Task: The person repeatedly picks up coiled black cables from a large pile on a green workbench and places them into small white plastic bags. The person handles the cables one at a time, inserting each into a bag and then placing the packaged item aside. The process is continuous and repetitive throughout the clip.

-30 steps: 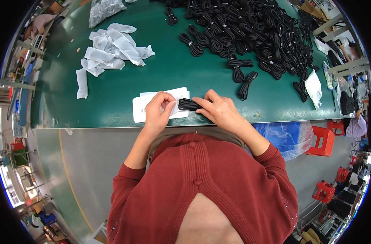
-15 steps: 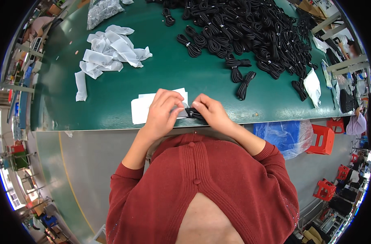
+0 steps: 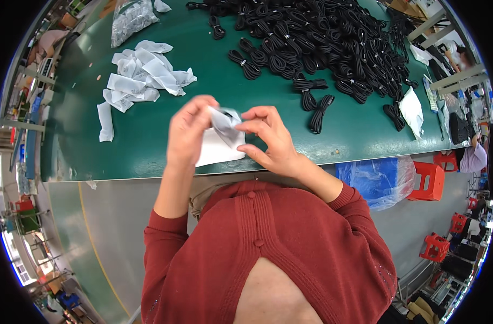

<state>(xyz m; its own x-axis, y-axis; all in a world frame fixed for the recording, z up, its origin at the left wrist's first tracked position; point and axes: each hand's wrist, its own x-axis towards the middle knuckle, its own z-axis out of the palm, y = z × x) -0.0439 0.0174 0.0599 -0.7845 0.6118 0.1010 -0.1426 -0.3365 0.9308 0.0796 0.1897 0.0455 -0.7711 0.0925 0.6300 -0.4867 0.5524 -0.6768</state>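
Note:
My left hand (image 3: 190, 129) pinches a small white translucent bag (image 3: 223, 127) by its upper left side, raised above the table's near edge. Something dark shows at the bag's top and through its side; it looks like a bundled black cable, though motion blurs it. With curled fingers and thumb, my right hand (image 3: 271, 141) holds the bag's right edge. Beneath both hands lie flat white bags (image 3: 219, 155) in a stack. To the left is a pile of filled white bags (image 3: 149, 73), with one filled bag (image 3: 105, 122) at its near end.
A large heap of bundled black cables (image 3: 322, 43) covers the far right of the green table (image 3: 144, 156). One cable bundle (image 3: 321, 114) lies at its near side. A clear bag of small pieces (image 3: 132, 22) sits far left. A red stool (image 3: 427, 181) stands beyond the table edge, lower right.
The black cable bundle has left the table edge and appears to be in a white bag now lifted off the stack. Both hands have moved up and left slightly.

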